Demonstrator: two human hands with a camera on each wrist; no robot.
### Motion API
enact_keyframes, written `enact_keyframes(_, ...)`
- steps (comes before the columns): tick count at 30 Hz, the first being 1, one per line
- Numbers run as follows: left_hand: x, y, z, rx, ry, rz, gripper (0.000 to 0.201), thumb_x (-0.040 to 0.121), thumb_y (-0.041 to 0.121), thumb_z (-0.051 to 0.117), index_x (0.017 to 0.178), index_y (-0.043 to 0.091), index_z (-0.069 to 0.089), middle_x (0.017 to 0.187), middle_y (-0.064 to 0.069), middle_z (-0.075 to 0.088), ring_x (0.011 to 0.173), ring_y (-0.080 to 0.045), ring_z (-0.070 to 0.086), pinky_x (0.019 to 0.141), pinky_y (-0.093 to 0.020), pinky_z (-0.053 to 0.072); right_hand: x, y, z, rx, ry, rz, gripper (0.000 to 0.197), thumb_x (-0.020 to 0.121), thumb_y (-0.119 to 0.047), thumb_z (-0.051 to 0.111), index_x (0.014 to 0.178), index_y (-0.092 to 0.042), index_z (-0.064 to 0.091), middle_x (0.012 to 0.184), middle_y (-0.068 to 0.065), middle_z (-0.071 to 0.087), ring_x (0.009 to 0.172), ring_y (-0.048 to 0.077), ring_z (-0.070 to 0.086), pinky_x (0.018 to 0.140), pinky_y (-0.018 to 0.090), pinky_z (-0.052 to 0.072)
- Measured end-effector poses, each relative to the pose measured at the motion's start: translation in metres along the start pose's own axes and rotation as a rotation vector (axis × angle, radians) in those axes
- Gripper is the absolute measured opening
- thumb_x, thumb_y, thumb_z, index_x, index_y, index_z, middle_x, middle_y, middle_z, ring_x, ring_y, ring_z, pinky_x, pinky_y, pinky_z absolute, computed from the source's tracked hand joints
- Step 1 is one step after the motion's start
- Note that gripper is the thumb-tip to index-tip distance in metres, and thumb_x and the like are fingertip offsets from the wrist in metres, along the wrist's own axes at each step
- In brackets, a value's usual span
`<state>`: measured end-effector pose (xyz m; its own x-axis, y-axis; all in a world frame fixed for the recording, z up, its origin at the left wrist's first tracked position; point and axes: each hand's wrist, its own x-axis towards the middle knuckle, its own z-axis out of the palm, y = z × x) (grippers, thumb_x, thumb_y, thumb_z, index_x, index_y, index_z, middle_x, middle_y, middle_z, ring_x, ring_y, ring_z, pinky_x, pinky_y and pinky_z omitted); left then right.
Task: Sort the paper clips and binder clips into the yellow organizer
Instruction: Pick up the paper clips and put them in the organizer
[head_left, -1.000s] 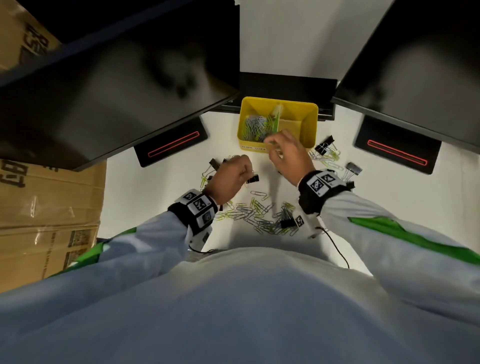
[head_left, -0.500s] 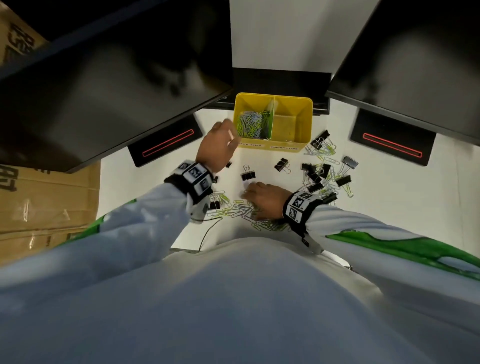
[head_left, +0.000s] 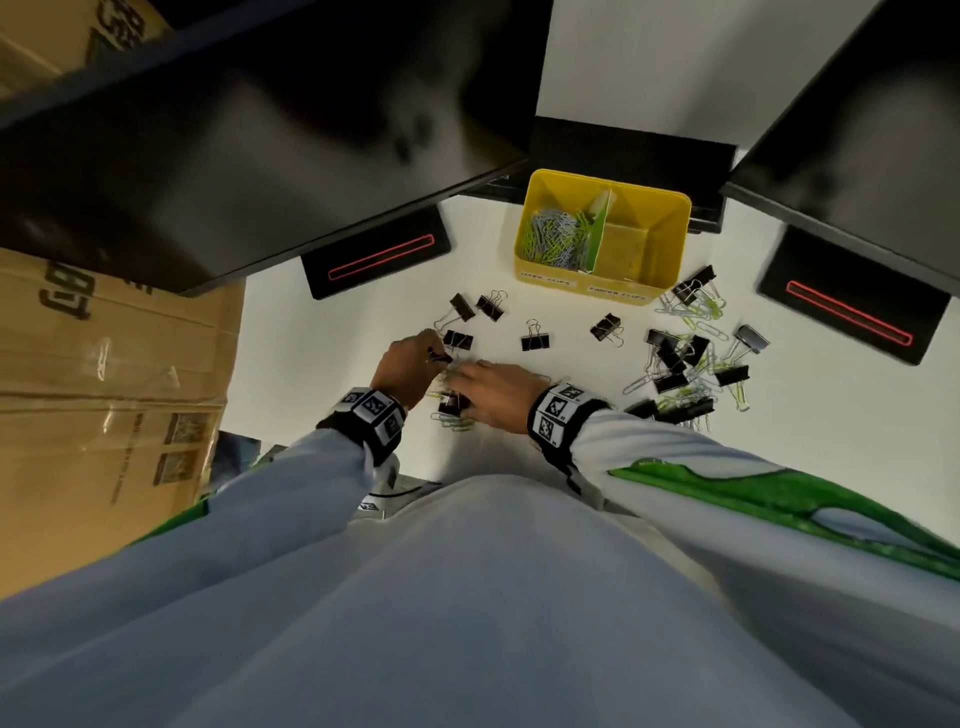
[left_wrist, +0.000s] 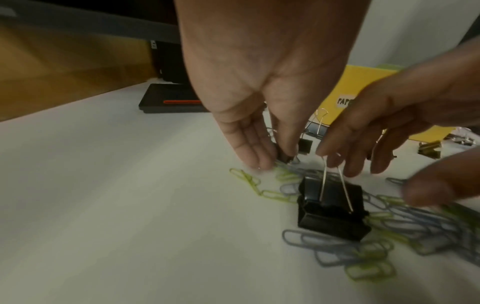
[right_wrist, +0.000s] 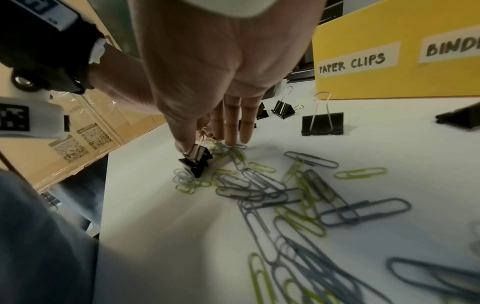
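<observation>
The yellow organizer (head_left: 602, 292) (right_wrist: 363, 86) stands at the back, with paper clips (head_left: 556, 236) in its left compartment; the right compartment looks bare. My left hand (head_left: 434, 358) (left_wrist: 272, 162) points down and pinches a small dark binder clip (left_wrist: 284, 157) on the table. Just right of it, my right hand (head_left: 462, 379) (right_wrist: 207, 142) reaches down with straight fingers (left_wrist: 327, 152). They touch the wire handle of a black binder clip (left_wrist: 332, 211) (right_wrist: 194, 160), and the thumb lies by the clip's body. Grey and green paper clips (right_wrist: 272, 189) (left_wrist: 337, 246) lie around it.
Several black binder clips (head_left: 535, 340) are scattered between my hands and the organizer. A mixed heap of clips (head_left: 685, 374) lies to the right. Two black monitors overhang the white desk, their bases (head_left: 374, 254) at the left and right. Cardboard boxes (head_left: 104, 389) stand at the left.
My left hand has come back from the organizer's left compartment to the clips by the front edge. My right hand has stayed on that pile, shifting a little left.
</observation>
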<state>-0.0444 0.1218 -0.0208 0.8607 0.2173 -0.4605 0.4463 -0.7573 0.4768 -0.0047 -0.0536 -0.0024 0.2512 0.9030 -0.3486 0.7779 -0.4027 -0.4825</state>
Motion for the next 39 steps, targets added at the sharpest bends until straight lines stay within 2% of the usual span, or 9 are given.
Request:
enact_keyframes(6, -0.001, 0.001, -0.015, -0.128, 0.056, 0.026, 0.006, 0.086, 0.011, 0.063, 0.09, 0.012, 0.068, 0.088, -0.003, 0.072, 0.082, -0.018, 0.066, 0.075, -0.033, 0.055, 0.021, -0.002, 0.006, 0.159, 0.034, 0.145, 0.013, 0.094, -0.017, 0.051, 0.105, -0.012, 0.058, 0.112, 0.007, 0.06, 0.093, 0.029, 0.063, 0.07, 0.035, 0.051)
enact_keyframes(9, -0.002, -0.008, -0.032, -0.136, 0.078, 0.05, 0.007, 0.089, 0.019, 0.065, 0.092, 0.013, 0.068, 0.085, 0.001, 0.072, 0.078, -0.015, 0.066, 0.07, -0.028, 0.053, 0.017, 0.003, 0.0, 0.419, 0.043, 0.22, 0.014, 0.094, -0.012, 0.052, 0.098, -0.009, 0.065, 0.1, 0.005, 0.066, 0.085, 0.022, 0.063, 0.074, 0.031, 0.05)
enact_keyframes(12, -0.002, -0.023, -0.049, -0.118, 0.104, 0.087, 0.006, 0.09, 0.016, 0.062, 0.092, 0.012, 0.067, 0.084, 0.003, 0.07, 0.074, -0.013, 0.063, 0.066, -0.02, 0.043, -0.001, 0.019, -0.016, 0.627, 0.172, 0.296, 0.01, 0.091, -0.009, 0.058, 0.091, -0.009, 0.068, 0.083, -0.007, 0.064, 0.074, 0.01, 0.06, 0.068, 0.02, 0.046)
enact_keyframes(15, 0.003, -0.04, -0.059, -0.086, 0.132, 0.066, 0.007, 0.091, 0.015, 0.061, 0.093, 0.011, 0.067, 0.084, 0.0, 0.069, 0.077, -0.017, 0.062, 0.068, -0.023, 0.045, -0.013, 0.045, -0.029, 0.712, 0.293, 0.402, 0.009, 0.09, -0.005, 0.059, 0.088, -0.009, 0.067, 0.072, -0.012, 0.059, 0.066, 0.007, 0.058, 0.065, 0.025, 0.049)
enact_keyframes(19, 0.009, -0.053, -0.061, -0.114, 0.048, 0.052, 0.006, 0.091, 0.014, 0.057, 0.092, 0.013, 0.063, 0.083, -0.005, 0.071, 0.079, -0.023, 0.066, 0.076, -0.032, 0.051, -0.018, 0.072, -0.04, 0.746, 0.364, 0.508, 0.018, 0.091, -0.002, 0.053, 0.083, -0.015, 0.063, 0.071, 0.0, 0.062, 0.063, 0.013, 0.06, 0.065, 0.036, 0.056)
enact_keyframes(24, 0.008, -0.036, -0.052, -0.255, -0.154, 0.057, 0.009, 0.094, 0.008, 0.049, 0.088, 0.014, 0.053, 0.081, 0.004, 0.07, 0.079, -0.017, 0.069, 0.069, -0.026, 0.052, -0.018, 0.074, -0.04, 0.897, 0.339, 0.587, 0.035, 0.092, 0.005, 0.039, 0.079, -0.022, 0.056, 0.071, 0.005, 0.059, 0.06, 0.017, 0.055, 0.058, 0.031, 0.054)
enact_keyframes(29, 0.005, -0.03, -0.043, -0.524, -0.164, 0.0, 0.014, 0.1, 0.024, 0.045, 0.09, 0.015, 0.047, 0.09, -0.01, 0.066, 0.073, -0.026, 0.073, 0.067, -0.034, 0.058, -0.012, 0.077, -0.041, 1.082, 0.499, 0.637, 0.03, 0.093, 0.011, 0.032, 0.091, -0.008, 0.054, 0.068, 0.009, 0.051, 0.055, 0.018, 0.05, 0.052, 0.03, 0.053)
enact_keyframes(34, 0.007, -0.038, -0.043, -0.327, 0.031, -0.018, 0.009, 0.099, 0.016, 0.041, 0.096, 0.015, 0.049, 0.084, -0.004, 0.069, 0.071, -0.018, 0.068, 0.06, -0.03, 0.055, -0.003, 0.08, -0.04, 1.08, 0.679, 0.726, 0.027, 0.092, 0.01, 0.036, 0.092, -0.004, 0.059, 0.074, 0.01, 0.057, 0.06, 0.02, 0.055, 0.061, 0.037, 0.055)
enact_keyframes(39, 0.016, -0.059, -0.043, 0.021, 0.24, 0.069, 0.007, 0.092, 0.014, 0.053, 0.097, 0.011, 0.058, 0.097, -0.013, 0.062, 0.086, -0.031, 0.059, 0.076, -0.04, 0.052, -0.007, 0.077, -0.034, 0.605, 0.624, 0.701, 0.02, 0.091, 0.002, 0.048, 0.103, -0.008, 0.061, 0.101, 0.011, 0.063, 0.086, 0.024, 0.062, 0.08, 0.041, 0.056)
